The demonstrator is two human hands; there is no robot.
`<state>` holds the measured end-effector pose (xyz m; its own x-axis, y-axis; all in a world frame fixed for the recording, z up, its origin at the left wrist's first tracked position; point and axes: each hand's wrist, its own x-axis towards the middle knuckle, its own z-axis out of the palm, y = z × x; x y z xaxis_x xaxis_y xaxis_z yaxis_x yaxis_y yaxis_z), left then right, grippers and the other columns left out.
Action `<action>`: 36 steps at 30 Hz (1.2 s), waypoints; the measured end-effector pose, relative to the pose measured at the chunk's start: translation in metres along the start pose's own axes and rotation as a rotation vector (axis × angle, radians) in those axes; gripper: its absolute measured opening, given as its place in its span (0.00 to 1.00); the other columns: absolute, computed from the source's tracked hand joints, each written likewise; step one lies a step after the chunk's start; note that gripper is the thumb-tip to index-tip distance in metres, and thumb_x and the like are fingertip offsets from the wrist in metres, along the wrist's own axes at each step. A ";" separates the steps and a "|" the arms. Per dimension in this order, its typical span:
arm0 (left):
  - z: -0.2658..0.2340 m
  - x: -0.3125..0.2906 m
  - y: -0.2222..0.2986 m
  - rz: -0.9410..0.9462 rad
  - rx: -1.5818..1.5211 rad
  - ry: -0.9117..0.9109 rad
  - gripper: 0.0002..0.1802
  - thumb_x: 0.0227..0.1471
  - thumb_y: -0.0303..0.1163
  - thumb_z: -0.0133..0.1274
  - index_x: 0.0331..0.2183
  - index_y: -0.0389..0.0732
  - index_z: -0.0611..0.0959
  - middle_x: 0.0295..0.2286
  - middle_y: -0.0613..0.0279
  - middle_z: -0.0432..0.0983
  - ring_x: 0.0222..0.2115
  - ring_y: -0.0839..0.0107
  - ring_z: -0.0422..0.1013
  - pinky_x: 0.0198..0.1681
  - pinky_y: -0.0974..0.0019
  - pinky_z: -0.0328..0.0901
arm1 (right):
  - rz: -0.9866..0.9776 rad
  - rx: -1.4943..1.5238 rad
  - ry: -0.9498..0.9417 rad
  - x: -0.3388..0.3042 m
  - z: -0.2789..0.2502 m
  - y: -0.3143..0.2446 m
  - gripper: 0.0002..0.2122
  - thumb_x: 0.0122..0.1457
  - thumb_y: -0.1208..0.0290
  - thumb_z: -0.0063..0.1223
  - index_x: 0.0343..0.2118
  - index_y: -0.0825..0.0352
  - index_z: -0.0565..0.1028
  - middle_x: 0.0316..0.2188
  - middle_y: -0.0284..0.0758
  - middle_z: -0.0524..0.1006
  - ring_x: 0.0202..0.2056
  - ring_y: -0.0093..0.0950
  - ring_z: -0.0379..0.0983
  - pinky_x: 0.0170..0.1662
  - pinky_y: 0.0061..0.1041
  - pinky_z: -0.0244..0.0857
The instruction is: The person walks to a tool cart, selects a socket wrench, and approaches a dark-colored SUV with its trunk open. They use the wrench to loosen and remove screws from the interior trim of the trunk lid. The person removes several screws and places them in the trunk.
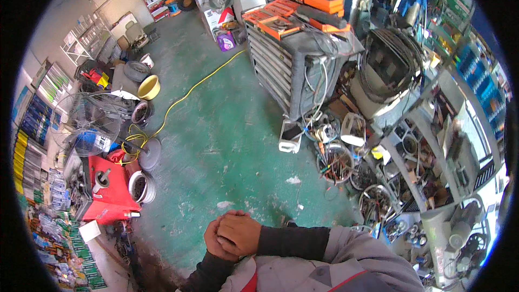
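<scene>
My two hands are clasped together in front of my body at the bottom middle. My right hand (241, 233) lies over and around my left hand (216, 242), its fingers closed on it. The left hand's fingers are mostly covered, and whether anything sits inside the clasp is hidden. Dark cuffs show at both wrists, below grey work-jacket sleeves (351, 246). Neither hand touches any other thing; below them is the worn green floor (227, 146).
A grey tool cabinet (275, 75) topped with orange trays (278, 24) stands ahead right. Buckets of tools (334, 162) and cluttered shelving line the right. A yellow cable (203, 78) crosses the floor to a fan (89, 121) and red box (111, 194) on the left.
</scene>
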<state>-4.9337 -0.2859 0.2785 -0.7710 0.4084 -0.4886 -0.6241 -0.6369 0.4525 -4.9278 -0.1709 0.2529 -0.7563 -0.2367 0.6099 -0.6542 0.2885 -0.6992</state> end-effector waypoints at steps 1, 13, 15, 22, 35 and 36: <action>0.008 0.021 0.008 -0.015 0.007 0.018 0.23 0.62 0.45 0.40 0.44 0.36 0.77 0.44 0.49 0.76 0.51 0.49 0.69 0.60 0.46 0.61 | -0.005 -0.041 -0.023 0.012 -0.007 0.018 0.09 0.54 0.66 0.56 0.30 0.67 0.75 0.32 0.42 0.75 0.36 0.42 0.72 0.43 0.38 0.66; 0.060 0.309 0.181 -0.237 0.152 -0.103 0.22 0.68 0.43 0.38 0.53 0.41 0.77 0.53 0.56 0.75 0.56 0.58 0.69 0.61 0.52 0.62 | 0.112 -0.440 0.106 0.225 -0.051 0.247 0.11 0.50 0.65 0.59 0.33 0.65 0.77 0.34 0.40 0.76 0.38 0.41 0.73 0.44 0.40 0.68; 0.082 0.355 0.210 -0.219 0.193 -0.179 0.22 0.68 0.42 0.38 0.53 0.40 0.77 0.54 0.56 0.74 0.56 0.58 0.69 0.61 0.52 0.62 | 0.111 -0.555 0.226 0.265 -0.068 0.275 0.11 0.51 0.64 0.60 0.34 0.65 0.77 0.34 0.40 0.77 0.38 0.41 0.74 0.44 0.41 0.68; 0.136 0.482 0.266 -0.361 0.235 -0.330 0.19 0.64 0.39 0.47 0.50 0.37 0.77 0.48 0.52 0.76 0.50 0.57 0.72 0.53 0.53 0.67 | 0.586 -0.692 0.484 0.336 -0.173 0.382 0.14 0.51 0.61 0.64 0.32 0.67 0.77 0.31 0.43 0.78 0.37 0.44 0.76 0.42 0.42 0.70; 0.253 0.712 0.353 -0.285 0.343 -0.236 0.11 0.60 0.39 0.52 0.32 0.41 0.78 0.30 0.58 0.75 0.30 0.62 0.70 0.39 0.56 0.65 | 1.363 -1.013 0.491 0.426 -0.472 0.618 0.21 0.54 0.52 0.60 0.40 0.66 0.79 0.39 0.45 0.82 0.43 0.46 0.80 0.45 0.42 0.74; 0.263 0.726 0.350 -0.348 0.323 -0.231 0.12 0.60 0.39 0.52 0.32 0.41 0.78 0.29 0.58 0.75 0.30 0.62 0.70 0.38 0.56 0.65 | 1.463 -0.986 0.364 0.427 -0.478 0.628 0.21 0.54 0.52 0.60 0.40 0.67 0.79 0.40 0.45 0.82 0.44 0.45 0.80 0.46 0.41 0.74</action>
<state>-5.7453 -0.0406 0.2780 -0.4961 0.7165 -0.4905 -0.8275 -0.2190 0.5170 -5.6565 0.3525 0.2519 -0.5259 0.8452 -0.0956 0.8209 0.4749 -0.3171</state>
